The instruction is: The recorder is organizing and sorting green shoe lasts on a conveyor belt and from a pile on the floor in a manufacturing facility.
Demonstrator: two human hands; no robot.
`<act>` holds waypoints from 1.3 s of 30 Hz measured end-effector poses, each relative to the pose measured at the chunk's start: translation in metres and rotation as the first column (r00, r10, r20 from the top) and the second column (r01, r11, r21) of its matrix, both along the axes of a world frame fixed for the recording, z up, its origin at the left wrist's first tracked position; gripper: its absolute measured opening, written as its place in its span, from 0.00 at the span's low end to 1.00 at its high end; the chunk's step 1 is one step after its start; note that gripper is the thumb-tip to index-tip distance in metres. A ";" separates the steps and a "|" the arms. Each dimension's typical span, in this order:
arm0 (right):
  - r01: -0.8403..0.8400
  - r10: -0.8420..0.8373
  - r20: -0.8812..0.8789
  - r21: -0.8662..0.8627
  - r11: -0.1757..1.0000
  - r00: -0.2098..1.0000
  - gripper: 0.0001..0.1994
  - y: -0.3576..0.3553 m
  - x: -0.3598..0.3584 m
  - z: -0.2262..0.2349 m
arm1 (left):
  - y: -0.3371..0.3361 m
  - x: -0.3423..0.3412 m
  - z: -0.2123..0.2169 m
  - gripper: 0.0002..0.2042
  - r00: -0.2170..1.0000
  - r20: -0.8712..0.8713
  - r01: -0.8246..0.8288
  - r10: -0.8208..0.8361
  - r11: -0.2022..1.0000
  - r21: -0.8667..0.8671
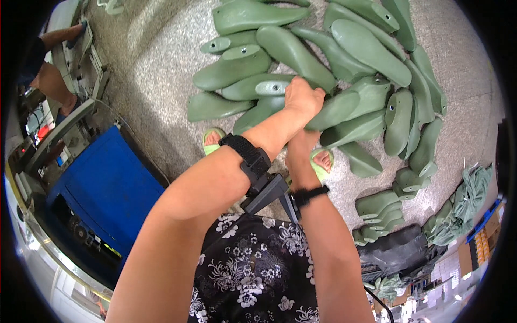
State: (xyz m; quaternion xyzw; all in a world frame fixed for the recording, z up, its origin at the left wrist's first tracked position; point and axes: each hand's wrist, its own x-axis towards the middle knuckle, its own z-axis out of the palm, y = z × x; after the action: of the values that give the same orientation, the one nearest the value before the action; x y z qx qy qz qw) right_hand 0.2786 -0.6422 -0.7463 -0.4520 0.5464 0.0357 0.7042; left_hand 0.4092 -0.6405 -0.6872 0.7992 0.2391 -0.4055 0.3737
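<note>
Left hand (303, 99): fingers curled shut on a green shoe last (336, 109) at the heap's near edge.
Right hand (299, 144): underneath, mostly hidden; grip cannot be told.
Heap (301, 54): green lasts on speckled floor (156, 81).

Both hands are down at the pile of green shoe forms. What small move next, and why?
Probably lift the one green shoe form straight up. The left hand is closed on it, the right hand sits underneath, and other forms in the pile lean against it, so dragging sideways could topple them.
</note>
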 end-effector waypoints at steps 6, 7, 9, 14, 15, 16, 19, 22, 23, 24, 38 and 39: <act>-0.501 0.518 0.009 0.274 0.821 0.855 0.30 -0.114 -0.054 0.105 | -0.015 -0.011 -0.086 0.19 0.843 -0.052 -0.535 0.536 0.844 0.024; -0.557 0.592 0.006 0.343 0.756 0.806 0.31 -0.132 -0.055 0.120 | -0.011 -0.011 -0.097 0.18 0.808 0.037 -0.589 0.588 0.805 0.068; -0.595 0.654 -0.047 0.369 0.714 0.755 0.32 -0.167 -0.070 0.146 | -0.026 -0.011 -0.094 0.18 0.793 0.063 -0.608 0.606 0.781 0.142; -0.501 0.592 -0.141 0.399 0.768 0.794 0.36 -0.191 -0.114 0.194 | -0.019 -0.012 -0.028 0.21 0.750 -0.081 -0.661 0.657 0.739 -0.125; -0.447 0.543 -0.162 0.404 0.798 0.824 0.37 -0.190 -0.117 0.206 | -0.014 -0.016 -0.001 0.22 0.729 -0.219 -0.685 0.649 0.684 -0.251; -0.396 0.497 -0.171 0.413 0.820 0.851 0.37 -0.185 -0.118 0.220 | -0.004 -0.020 0.023 0.22 0.719 -0.304 -0.695 0.625 0.635 -0.337; -0.356 0.440 -0.122 0.418 0.836 0.890 0.36 -0.177 -0.115 0.267 | 0.015 -0.037 0.105 0.24 0.784 -0.385 -0.617 0.487 0.681 -0.395; -0.374 0.427 -0.012 0.462 0.804 0.904 0.30 -0.152 -0.100 0.306 | 0.066 -0.074 0.177 0.27 0.804 -0.376 -0.593 0.461 0.663 -0.456; -0.372 0.428 -0.015 0.468 0.802 0.904 0.29 -0.153 -0.096 0.322 | 0.079 -0.073 0.224 0.26 0.811 -0.394 -0.576 0.432 0.707 -0.409; -0.381 0.435 -0.005 0.476 0.793 0.900 0.27 -0.150 -0.089 0.342 | 0.095 -0.081 0.260 0.22 0.780 -0.382 -0.624 0.495 0.653 -0.429; -0.883 0.943 0.043 0.367 0.294 0.331 0.24 0.014 0.003 0.591 | 0.353 -0.217 0.618 0.23 0.480 -0.004 -0.710 0.877 0.386 -0.589; -0.885 0.936 0.165 0.411 0.221 0.311 0.26 0.037 0.005 0.594 | 0.369 -0.231 0.631 0.21 0.438 0.023 -0.734 0.899 0.372 -0.569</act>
State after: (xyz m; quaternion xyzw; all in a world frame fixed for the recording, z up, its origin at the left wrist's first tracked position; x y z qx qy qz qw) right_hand 0.2835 -0.6054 -0.1527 -0.5147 0.1952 0.5856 0.5950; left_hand 0.1785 -0.2713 -0.0564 0.5035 0.4336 -0.0663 0.7444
